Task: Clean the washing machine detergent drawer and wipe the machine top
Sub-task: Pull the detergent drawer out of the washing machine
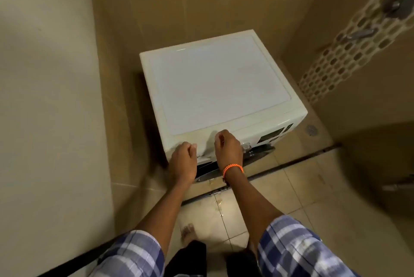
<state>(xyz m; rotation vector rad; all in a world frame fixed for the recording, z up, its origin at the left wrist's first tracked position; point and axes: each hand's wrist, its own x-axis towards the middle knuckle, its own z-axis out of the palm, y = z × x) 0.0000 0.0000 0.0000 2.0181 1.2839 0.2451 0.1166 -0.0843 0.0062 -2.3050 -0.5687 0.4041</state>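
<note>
A white front-loading washing machine stands in a tiled corner, and its flat top point(219, 84) is bare. The detergent drawer point(204, 152) sits shut in the front panel at the top left. My left hand point(182, 161) is at the drawer's left end with its fingers curled against the drawer front. My right hand point(228, 149), with an orange band on the wrist, rests on the machine's front top edge just right of the drawer. Its fingers are curled and I see nothing in them. No cloth is in view.
A round knob point(246, 146) and a dark display point(275, 134) lie right of my right hand, with the door point(257, 155) below. A wall stands close on the left. A perforated mat point(349, 36) hangs on the right wall. The floor shows a drain point(311, 130) and wet spots point(218, 204).
</note>
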